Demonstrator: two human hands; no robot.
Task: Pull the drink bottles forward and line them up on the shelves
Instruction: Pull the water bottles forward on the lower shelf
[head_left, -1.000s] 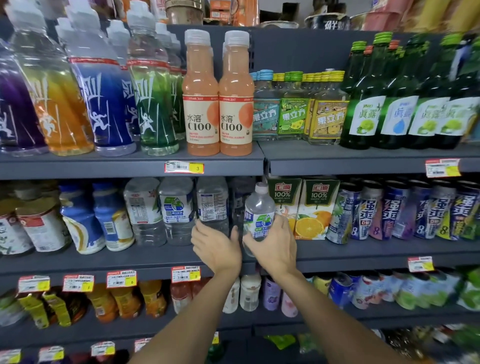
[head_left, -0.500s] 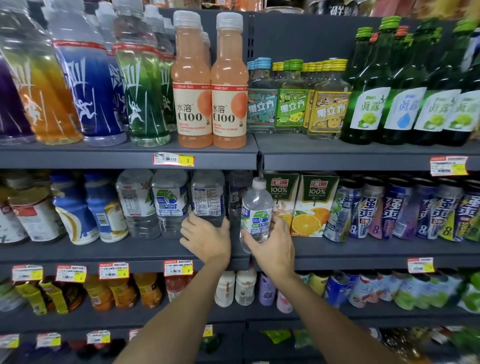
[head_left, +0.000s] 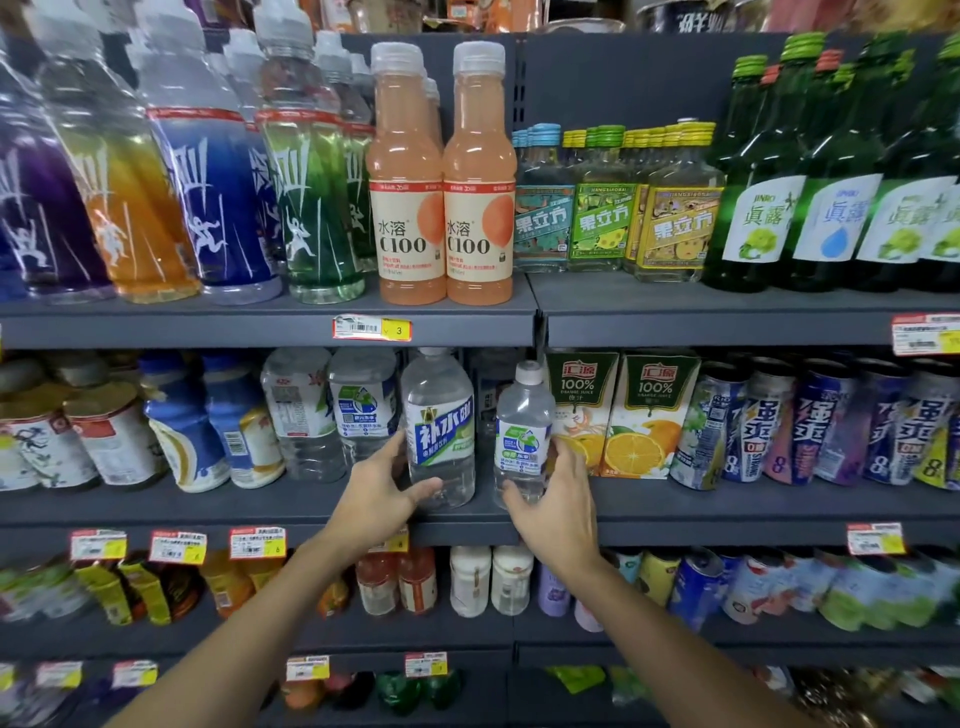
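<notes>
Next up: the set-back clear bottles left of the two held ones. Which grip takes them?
Left. The left grip sits right beside those clear bottles, holding the larger bottle; the right grip holds the small bottle by the juice cartons and would likely cross over.

We stand two bottles near the front of the middle shelf (head_left: 260, 506). Our left hand (head_left: 374, 499) wraps the left water bottle (head_left: 441, 431). Our right hand (head_left: 558, 504) wraps the right water bottle (head_left: 524, 431), just beside it at 3 o'clock. More bottles stand behind them and at 9 o'clock. At 3 o'clock come two juice cartons (head_left: 623, 415), then cans (head_left: 810, 426). At 12 o'clock, on the top shelf (head_left: 208, 325), two C100 bottles (head_left: 441, 208) stand side by side. A price tag (head_left: 371, 328) sits at their 6 o'clock.
</notes>
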